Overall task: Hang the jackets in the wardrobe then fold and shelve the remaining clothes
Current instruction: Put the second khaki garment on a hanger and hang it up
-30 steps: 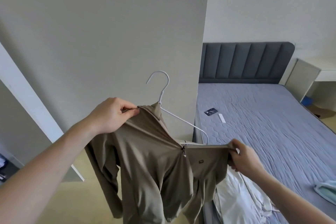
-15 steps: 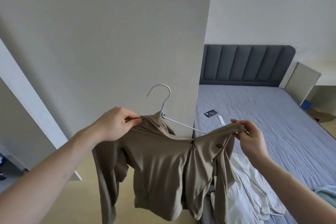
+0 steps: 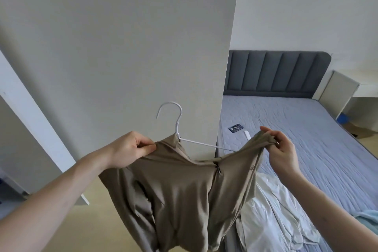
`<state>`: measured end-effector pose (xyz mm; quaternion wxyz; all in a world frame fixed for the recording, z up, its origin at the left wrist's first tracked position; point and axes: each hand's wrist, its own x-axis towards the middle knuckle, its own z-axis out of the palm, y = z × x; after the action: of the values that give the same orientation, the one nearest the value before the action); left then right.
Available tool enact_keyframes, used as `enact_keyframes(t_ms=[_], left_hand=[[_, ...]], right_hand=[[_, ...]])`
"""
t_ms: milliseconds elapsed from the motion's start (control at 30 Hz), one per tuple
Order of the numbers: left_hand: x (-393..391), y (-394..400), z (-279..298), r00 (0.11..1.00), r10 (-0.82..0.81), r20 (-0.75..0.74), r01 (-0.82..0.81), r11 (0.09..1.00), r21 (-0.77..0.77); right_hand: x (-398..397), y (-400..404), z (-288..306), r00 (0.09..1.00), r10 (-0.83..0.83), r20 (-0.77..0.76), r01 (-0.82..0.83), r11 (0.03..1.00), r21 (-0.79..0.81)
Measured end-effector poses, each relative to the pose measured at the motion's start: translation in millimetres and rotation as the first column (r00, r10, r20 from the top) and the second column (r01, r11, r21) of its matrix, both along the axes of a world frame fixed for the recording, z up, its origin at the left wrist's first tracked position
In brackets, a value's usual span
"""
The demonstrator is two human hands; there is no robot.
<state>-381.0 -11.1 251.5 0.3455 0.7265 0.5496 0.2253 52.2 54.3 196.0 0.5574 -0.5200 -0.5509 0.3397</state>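
I hold the tan jacket (image 3: 180,186) up in the air in front of the white wardrobe panel (image 3: 126,47), beside the long left edge of the bed (image 3: 306,149); my left hand (image 3: 131,149) pinches its collar between thumb and curled fingers, just beside the neck of the white hanger (image 3: 176,127); my right hand (image 3: 283,149) grips the other shoulder, fabric bunched between thumb and fingers; the hanger's hook stands upright above the collar, and one bare arm of it runs toward my right hand; the zip is partly open, the sleeves hang down; a white garment (image 3: 272,217) lies on the bed's near left corner; a dark phone (image 3: 235,128) and a small white stick (image 3: 248,135) lie nearer the grey headboard (image 3: 276,71).
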Motion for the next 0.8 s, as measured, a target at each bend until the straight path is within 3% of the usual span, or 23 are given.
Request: enact_keyframes(t_ms=[100,200,367,467,633,800], left_hand=[[6.9,1.9,-0.8,0.999,-0.022,0.023,0.023,1.0,-0.012],[4.9,-0.4,5.2,0.987,-0.026,0.158,0.022,0.999,0.025],[-4.5,-4.0,9.0,0.946,-0.018,0.324,0.006,0.999,0.037],[-3.6,-4.4,7.9,0.949,-0.023,0.314,0.043,0.997,-0.057],[0.1,-3.4,-4.0,0.951,0.009,0.31,0.053,0.98,-0.19],[-17.1,2.5,-17.8,0.983,0.136,0.121,-0.134,0.991,-0.026]], right_hand=[[-10.2,3.8,5.9,0.999,0.034,-0.028,-0.033,0.998,0.045],[-8.1,8.4,5.2,0.999,0.006,-0.035,-0.003,0.997,0.075],[6.5,11.0,-13.1,0.998,0.008,0.066,-0.008,1.0,-0.001],[4.2,9.5,-14.9,0.998,0.031,0.06,-0.031,1.0,-0.002],[-13.9,9.8,5.7,0.992,0.07,0.106,-0.083,0.988,0.132],[-13.5,6.9,20.1,0.991,0.089,0.104,-0.113,0.961,0.252]])
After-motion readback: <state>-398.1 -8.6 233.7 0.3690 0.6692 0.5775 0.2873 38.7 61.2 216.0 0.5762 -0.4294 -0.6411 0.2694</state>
